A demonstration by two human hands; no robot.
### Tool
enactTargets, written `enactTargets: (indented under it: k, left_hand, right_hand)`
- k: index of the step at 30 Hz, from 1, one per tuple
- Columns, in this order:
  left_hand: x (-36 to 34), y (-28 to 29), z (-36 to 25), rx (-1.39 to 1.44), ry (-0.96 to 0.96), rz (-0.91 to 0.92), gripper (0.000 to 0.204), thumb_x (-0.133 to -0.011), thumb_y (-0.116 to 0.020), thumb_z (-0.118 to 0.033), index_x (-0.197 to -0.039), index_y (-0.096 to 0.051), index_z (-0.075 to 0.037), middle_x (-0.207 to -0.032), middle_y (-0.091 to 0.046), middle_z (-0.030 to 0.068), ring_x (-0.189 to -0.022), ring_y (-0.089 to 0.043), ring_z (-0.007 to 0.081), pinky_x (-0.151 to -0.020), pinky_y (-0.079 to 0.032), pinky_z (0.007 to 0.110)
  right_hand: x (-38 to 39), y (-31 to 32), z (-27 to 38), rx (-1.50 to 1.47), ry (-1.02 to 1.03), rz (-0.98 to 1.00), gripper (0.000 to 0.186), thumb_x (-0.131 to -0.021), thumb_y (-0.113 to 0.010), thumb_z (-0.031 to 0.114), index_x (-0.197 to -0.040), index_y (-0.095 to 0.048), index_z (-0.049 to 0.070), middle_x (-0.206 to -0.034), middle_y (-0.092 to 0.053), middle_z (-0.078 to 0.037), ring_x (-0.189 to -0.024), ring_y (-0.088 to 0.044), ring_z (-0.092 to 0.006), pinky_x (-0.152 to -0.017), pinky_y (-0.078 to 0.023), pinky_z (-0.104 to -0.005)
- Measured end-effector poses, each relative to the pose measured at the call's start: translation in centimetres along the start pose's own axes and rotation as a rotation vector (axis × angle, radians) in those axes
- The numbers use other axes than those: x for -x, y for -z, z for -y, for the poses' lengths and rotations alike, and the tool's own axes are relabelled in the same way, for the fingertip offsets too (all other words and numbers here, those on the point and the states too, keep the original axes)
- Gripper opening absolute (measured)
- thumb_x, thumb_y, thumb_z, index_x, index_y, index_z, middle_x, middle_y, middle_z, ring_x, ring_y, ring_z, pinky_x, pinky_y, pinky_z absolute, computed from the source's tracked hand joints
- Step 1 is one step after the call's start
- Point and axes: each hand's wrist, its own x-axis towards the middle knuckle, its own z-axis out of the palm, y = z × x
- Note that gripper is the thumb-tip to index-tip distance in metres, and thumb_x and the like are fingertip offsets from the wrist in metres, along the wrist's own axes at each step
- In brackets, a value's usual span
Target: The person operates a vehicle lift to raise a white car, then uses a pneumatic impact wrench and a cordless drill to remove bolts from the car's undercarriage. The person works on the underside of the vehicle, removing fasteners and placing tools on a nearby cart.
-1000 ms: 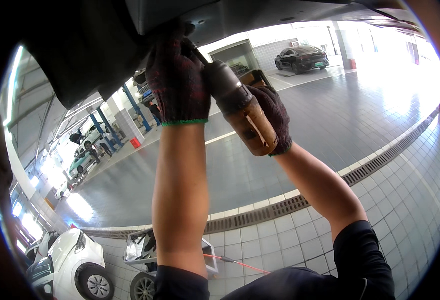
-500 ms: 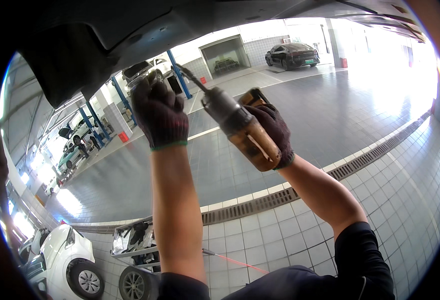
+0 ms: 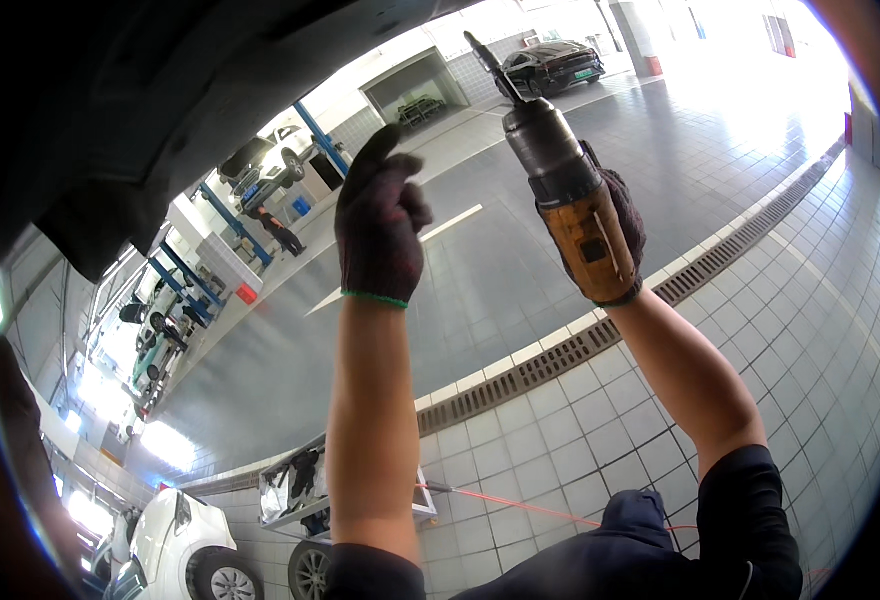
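Observation:
My left hand (image 3: 383, 220), in a dark knit glove with green cuff, is raised below the dark vehicle underside (image 3: 160, 120), apart from it; its fingers are apart and partly bent, with nothing visible in them. My right hand (image 3: 624, 220), also gloved, grips a worn yellow-brown and black power tool (image 3: 580, 240) pointing upward. A long dark bit (image 3: 500, 75) sticks out of its nose, clear of the underside.
A trolley with parts (image 3: 285, 495), white car (image 3: 185, 540), loose wheel (image 3: 308, 570) and red hose (image 3: 510, 504) lie below. A floor drain (image 3: 520, 375) curves across. A worker (image 3: 282, 230) stands near lifted cars (image 3: 260, 165); a black car (image 3: 555, 70) is farther back.
My left hand has come down from the underside and moved right, its fingers loosening. The power tool in my right hand has swung rightward and more upright, its bit leaving the underside.

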Motion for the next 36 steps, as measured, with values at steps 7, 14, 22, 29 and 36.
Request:
enactTargets:
  k: [7,14,22,29,36]
  left_hand:
    - [-4.8,-12.4,-2.9,-0.767,-0.659,0.298,0.028,-0.105,-0.062,-0.027,-0.127,-0.07,-0.011,-0.077,-0.053,-0.0008,-0.06,-0.046,0.0097,-0.055,-0.038,0.028]
    - [-7.0,-16.3,-4.1,-1.15,-0.895,0.164,0.021,-0.094,-0.068,-0.003,-0.114,-0.073,-0.007,-0.096,-0.074,0.0137,-0.084,-0.073,0.0303,-0.075,-0.059,0.039]
    - [-8.0,-17.3,-4.2,-1.207,-0.891,0.002,0.013,-0.094,-0.07,-0.019,-0.101,-0.075,-0.009,-0.091,-0.075,0.0102,-0.084,-0.073,0.027,-0.077,-0.058,0.038]
    - [-8.3,-17.4,-4.6,-1.108,-0.727,-0.028,0.018,-0.091,-0.073,-0.027,-0.097,-0.074,-0.01,-0.091,-0.075,0.0105,-0.085,-0.073,0.0266,-0.078,-0.058,0.038]
    - [-9.1,-17.7,-5.2,-1.116,-0.769,0.048,0.011,-0.092,-0.076,-0.018,-0.094,-0.072,-0.008,-0.094,-0.074,0.01,-0.086,-0.073,0.0272,-0.079,-0.06,0.037]
  right_hand:
    - [-3.5,4.0,-1.4,0.086,0.086,-0.268,0.03,-0.097,-0.068,0.001,-0.127,-0.063,0.005,-0.12,-0.068,-0.008,-0.106,-0.067,-0.0163,-0.093,-0.057,-0.0316]
    - [-7.5,3.6,-5.6,-0.047,0.029,-0.188,0.04,-0.088,-0.076,0.015,-0.125,-0.066,0.005,-0.113,-0.07,-0.011,-0.103,-0.066,-0.0299,-0.096,-0.052,-0.0432]
    - [-9.6,3.7,-8.4,-0.136,-0.115,0.039,0.052,-0.082,-0.08,0.036,-0.126,-0.069,0.01,-0.112,-0.072,-0.014,-0.106,-0.067,-0.0352,-0.097,-0.051,-0.0494]
    - [-9.4,3.0,-9.1,-0.058,-0.029,-0.024,0.055,-0.08,-0.083,0.038,-0.125,-0.07,0.01,-0.111,-0.073,-0.013,-0.106,-0.068,-0.035,-0.096,-0.053,-0.0504]
    - [-10.1,3.4,-8.5,0.033,0.065,-0.12,0.055,-0.077,-0.086,0.036,-0.123,-0.071,0.009,-0.109,-0.074,-0.013,-0.102,-0.07,-0.0345,-0.095,-0.054,-0.0503]
